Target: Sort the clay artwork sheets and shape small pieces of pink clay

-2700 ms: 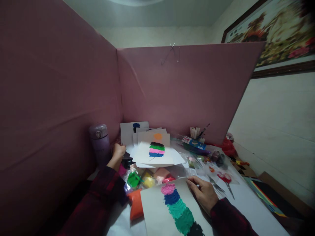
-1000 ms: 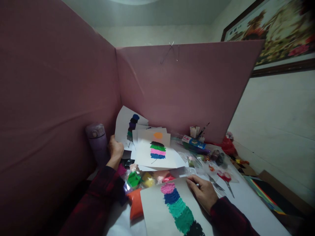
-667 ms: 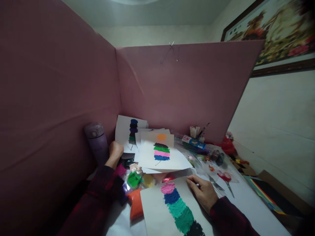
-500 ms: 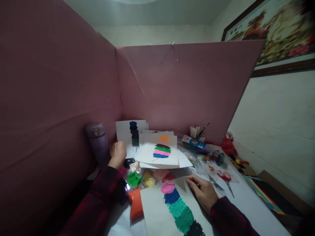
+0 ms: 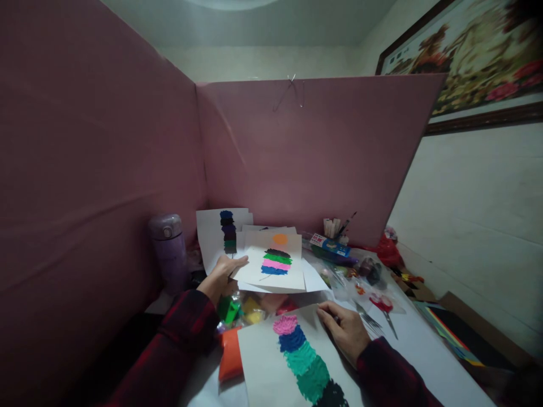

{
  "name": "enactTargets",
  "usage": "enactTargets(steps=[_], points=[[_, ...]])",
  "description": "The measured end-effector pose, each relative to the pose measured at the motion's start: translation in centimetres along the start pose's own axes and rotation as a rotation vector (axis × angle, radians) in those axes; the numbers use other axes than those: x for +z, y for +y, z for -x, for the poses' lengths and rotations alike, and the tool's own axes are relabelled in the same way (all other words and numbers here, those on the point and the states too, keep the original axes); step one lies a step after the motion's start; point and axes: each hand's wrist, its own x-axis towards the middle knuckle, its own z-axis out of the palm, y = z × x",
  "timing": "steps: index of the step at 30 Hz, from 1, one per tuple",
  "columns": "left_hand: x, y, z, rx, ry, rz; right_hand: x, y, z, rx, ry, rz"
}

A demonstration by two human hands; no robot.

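Observation:
My left hand (image 5: 218, 277) is at the left edge of a white sheet with an orange circle and colored bands (image 5: 276, 261). Its thumb lies over the edge, and the other fingers are partly hidden. Closer to me, a larger sheet (image 5: 258, 356) carries thick patches of pink, blue, turquoise, green and black. My right hand (image 5: 343, 330) pinches this sheet at its upper right edge. Between the two sheets lie small bags of green (image 5: 229, 310) and yellow (image 5: 253, 312) material, with an orange packet (image 5: 231, 356) beside the near sheet.
A purple bottle (image 5: 168, 249) stands at the left by the pink partition (image 5: 314, 152). Another banded sheet (image 5: 210, 226) leans at the back. To the right are red-handled scissors (image 5: 384, 305), forks (image 5: 368, 317), a blue-labelled package (image 5: 328, 245) and a box with colored paper (image 5: 462, 333).
My left hand has gone from a closed fist near the bottle rightward to the edge of the orange-circle sheet. My right hand keeps its place on the near sheet; the view has shifted slightly.

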Motion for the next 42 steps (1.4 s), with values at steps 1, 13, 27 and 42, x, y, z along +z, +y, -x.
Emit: enactTargets(steps=[1, 13, 27, 42], points=[[0.3, -0.1, 0.3, -0.006, -0.022, 0.021, 0.0, 0.0, 0.0, 0.000, 0.009, 0.004], [-0.5, 3.2, 0.5, 0.109, -0.018, 0.152, 0.1, 0.0, -0.1, 0.017, -0.002, -0.041], [-5.4, 3.4, -1.5, 0.191, 0.598, -0.561, 0.1, -0.2, -0.1, 0.007, 0.025, -0.020], [-4.6, 4.2, 0.1, 0.274, 0.617, -1.274, -0.3, 0.2, -0.3, 0.042, -0.002, -0.022]])
